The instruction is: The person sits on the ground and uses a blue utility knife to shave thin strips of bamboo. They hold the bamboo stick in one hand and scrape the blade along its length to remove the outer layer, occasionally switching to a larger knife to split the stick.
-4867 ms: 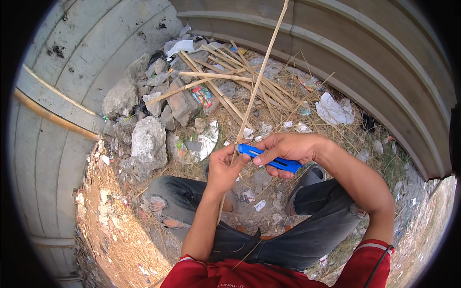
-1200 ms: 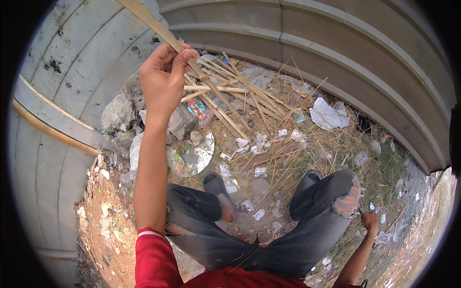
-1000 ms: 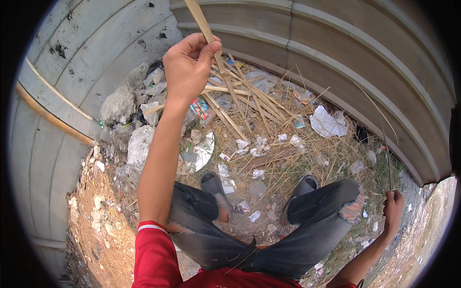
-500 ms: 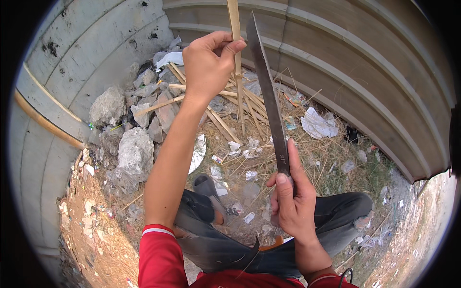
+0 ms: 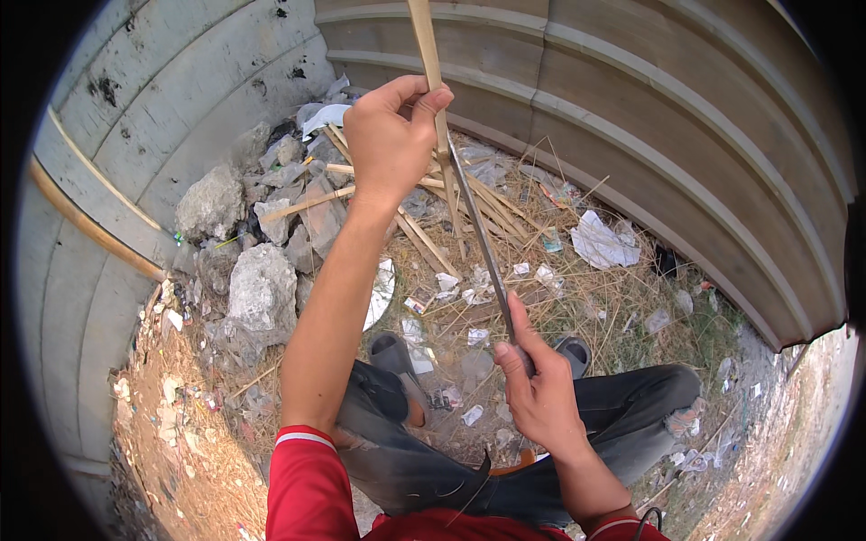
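My left hand [image 5: 392,140] pinches a pale bamboo strip [image 5: 424,43] between thumb and fingers, holding it nearly upright. The strip's top runs out of the frame, and its lower part hangs below my hand. In my right hand [image 5: 544,397] is a long dark machete [image 5: 487,255], gripped low with the index finger laid along it. Its blade is turned almost edge-on and slants up to the left. The blade's far end meets the strip just below my left hand; whether it has cut in, I cannot tell.
Several cut strips [image 5: 424,243] lie in a heap beyond the blade. Grey rocks [image 5: 262,288] sit to the left beside a metal wall [image 5: 189,99]. A brown corrugated sheet [image 5: 649,126] curves along the right. Scraps of paper [image 5: 603,242] litter dry grass. My bent legs [image 5: 622,406] are below.
The machete has swung left and turned edge-on, its far end now at the strip. My left hand has shifted slightly down, still holding the strip.
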Demonstrator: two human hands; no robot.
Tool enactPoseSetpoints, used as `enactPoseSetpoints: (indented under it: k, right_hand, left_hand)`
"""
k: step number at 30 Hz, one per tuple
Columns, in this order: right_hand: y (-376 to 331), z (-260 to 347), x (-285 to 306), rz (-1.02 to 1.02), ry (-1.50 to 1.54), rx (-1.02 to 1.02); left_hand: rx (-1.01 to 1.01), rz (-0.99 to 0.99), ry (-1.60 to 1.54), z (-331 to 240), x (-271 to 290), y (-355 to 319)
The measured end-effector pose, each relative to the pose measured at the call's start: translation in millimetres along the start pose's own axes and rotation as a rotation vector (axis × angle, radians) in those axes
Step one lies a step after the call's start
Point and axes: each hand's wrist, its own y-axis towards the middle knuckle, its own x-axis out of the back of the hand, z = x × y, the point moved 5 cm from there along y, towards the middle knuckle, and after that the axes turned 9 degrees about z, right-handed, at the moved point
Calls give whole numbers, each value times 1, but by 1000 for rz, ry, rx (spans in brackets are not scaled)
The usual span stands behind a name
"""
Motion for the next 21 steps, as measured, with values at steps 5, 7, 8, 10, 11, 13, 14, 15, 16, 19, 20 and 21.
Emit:
enactPoseSetpoints:
  k: [5, 7, 8, 10, 11, 13, 14, 15, 16, 19, 20, 21]
  right_hand:
    - [0, -38, 0, 91, 356, -360]
    - [-3, -40, 5, 6, 407, -303]
    - [-3, -33, 7, -29, 414, -264]
    - [1, -15, 13, -128, 421, -143]
    - [4, 1, 17, -183, 438, -44]
    - [6, 30, 26, -302, 466, 158]
    - [5, 40, 27, -324, 451, 220]
    - [4, 48, 26, -345, 436, 282]
    - [3, 53, 27, -366, 420, 344]
    - [3, 21, 5, -68, 165, 124]
    - [6, -2, -2, 106, 185, -86]
    - [4, -15, 1, 101, 251, -192]
  left_hand:
    - [60, 40, -66, 6, 12, -1]
    - [61, 97, -68, 2, 9, 5]
    - [62, 112, -96, 4, 9, 4]
    - [70, 150, -144, 5, 11, 3]
    - [75, 175, -168, 5, 12, 4]
    - [65, 219, -214, 6, 9, 6]
    - [51, 234, -234, 5, 8, 7]
    - [37, 249, -254, 5, 6, 8]
    - [35, 255, -258, 6, 5, 9]
    - [40, 253, -275, 10, 6, 12]
    - [54, 245, -289, 12, 8, 13]
    - [67, 239, -304, 16, 10, 13]
